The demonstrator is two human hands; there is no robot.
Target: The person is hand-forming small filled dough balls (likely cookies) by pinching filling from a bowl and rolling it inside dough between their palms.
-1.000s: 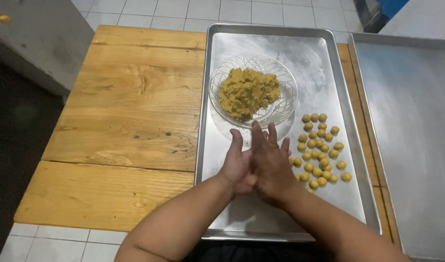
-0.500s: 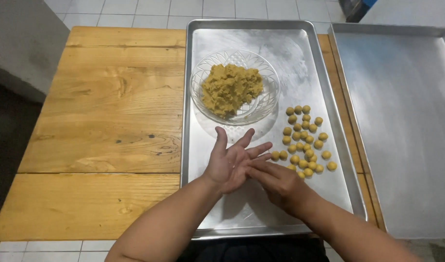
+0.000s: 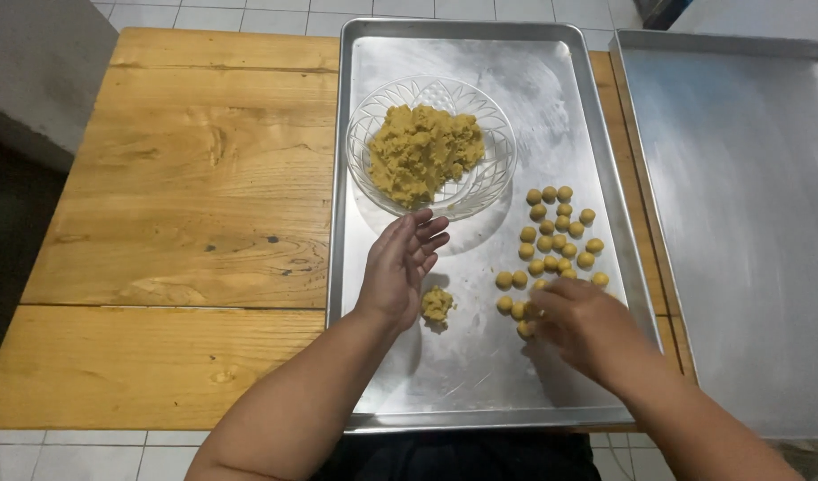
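Observation:
My left hand (image 3: pixel 398 267) is held open on edge above the metal tray (image 3: pixel 480 383), fingers apart, with nothing in it. It is just below a clear glass bowl (image 3: pixel 494 183) of yellow-brown dough (image 3: pixel 424 151). A small loose lump of dough (image 3: pixel 437 305) lies on the tray right beside its palm. My right hand (image 3: pixel 583 325) is lower right, blurred, its fingertips at the bottom edge of a cluster of several small dough balls (image 3: pixel 556 233). Whether those fingers pinch a ball is hidden.
The tray rests on a wooden slatted table (image 3: pixel 177 205). A second, bare metal tray (image 3: pixel 739 205) lies to the right, edge to edge with the first. A grey block (image 3: pixel 35 71) stands at the far left, with tiled floor beyond.
My hands were pressed together palm to palm; they have come apart. The right hand has moved right to the ball cluster, and a small dough lump now shows beside the left hand.

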